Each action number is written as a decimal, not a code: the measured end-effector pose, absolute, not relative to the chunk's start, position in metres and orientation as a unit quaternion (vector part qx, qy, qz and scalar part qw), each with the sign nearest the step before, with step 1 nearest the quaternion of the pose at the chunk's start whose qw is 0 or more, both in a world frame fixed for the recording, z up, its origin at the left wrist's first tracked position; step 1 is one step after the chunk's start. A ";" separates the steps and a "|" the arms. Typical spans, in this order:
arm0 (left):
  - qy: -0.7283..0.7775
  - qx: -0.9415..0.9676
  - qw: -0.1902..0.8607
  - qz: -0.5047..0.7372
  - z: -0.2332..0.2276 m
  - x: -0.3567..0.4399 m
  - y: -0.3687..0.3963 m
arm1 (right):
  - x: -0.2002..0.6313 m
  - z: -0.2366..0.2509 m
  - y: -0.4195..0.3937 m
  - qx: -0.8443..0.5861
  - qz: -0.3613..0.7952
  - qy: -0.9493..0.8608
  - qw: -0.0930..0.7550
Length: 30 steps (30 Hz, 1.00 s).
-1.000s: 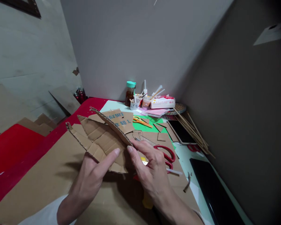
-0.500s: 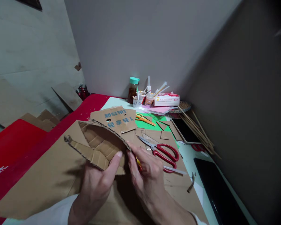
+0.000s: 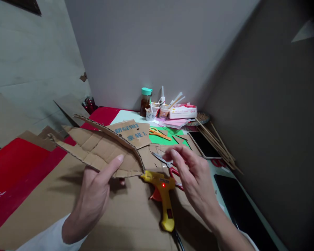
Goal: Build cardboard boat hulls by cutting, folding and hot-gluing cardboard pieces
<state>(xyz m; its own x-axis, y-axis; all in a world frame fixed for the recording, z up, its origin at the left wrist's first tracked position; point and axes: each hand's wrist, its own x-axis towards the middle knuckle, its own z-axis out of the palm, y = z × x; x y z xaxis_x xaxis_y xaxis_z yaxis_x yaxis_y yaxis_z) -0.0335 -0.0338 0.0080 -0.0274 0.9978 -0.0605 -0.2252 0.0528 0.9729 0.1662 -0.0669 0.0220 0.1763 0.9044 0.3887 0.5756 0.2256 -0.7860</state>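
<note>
My left hand (image 3: 94, 195) grips a curved, creased cardboard piece (image 3: 102, 150), thumb on its inner face and fingers underneath. A thin cardboard strip stands along the piece's far edge. A yellow glue gun (image 3: 164, 195) with a lit red light and orange trigger lies on the cardboard sheet, its nozzle by the piece's near right corner. My right hand (image 3: 196, 177) is raised to the right of the glue gun, fingers bent and loosely apart, with nothing visible in them. It partly hides the red-handled scissors (image 3: 162, 158).
A large cardboard sheet (image 3: 120, 223) covers the table's front. Behind lie a printed cardboard piece (image 3: 133, 136), orange scissors (image 3: 159, 133) and a green sheet (image 3: 180, 132). A bottle (image 3: 146, 103), paper cups (image 3: 164, 111), a tablet (image 3: 204, 144), wooden sticks (image 3: 217, 143) and a black slab (image 3: 243, 205) stand or lie around.
My right hand has let go of the cardboard piece and moved right. The piece has shifted left and tilted flatter in my left hand, so the glue gun now shows fully.
</note>
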 end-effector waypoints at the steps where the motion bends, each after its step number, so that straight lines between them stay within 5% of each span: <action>1: 0.460 0.380 0.567 0.568 0.008 -0.034 -0.033 | 0.170 0.021 -0.069 -0.600 0.160 -0.628 0.469; 10: 0.426 0.163 0.630 0.628 0.029 -0.037 -0.026 | 0.187 0.004 -0.074 -0.554 -0.045 -0.737 0.384; 30: 0.356 0.194 0.720 0.564 0.053 -0.048 -0.015 | 0.223 -0.001 -0.056 -0.604 -0.032 -0.741 0.291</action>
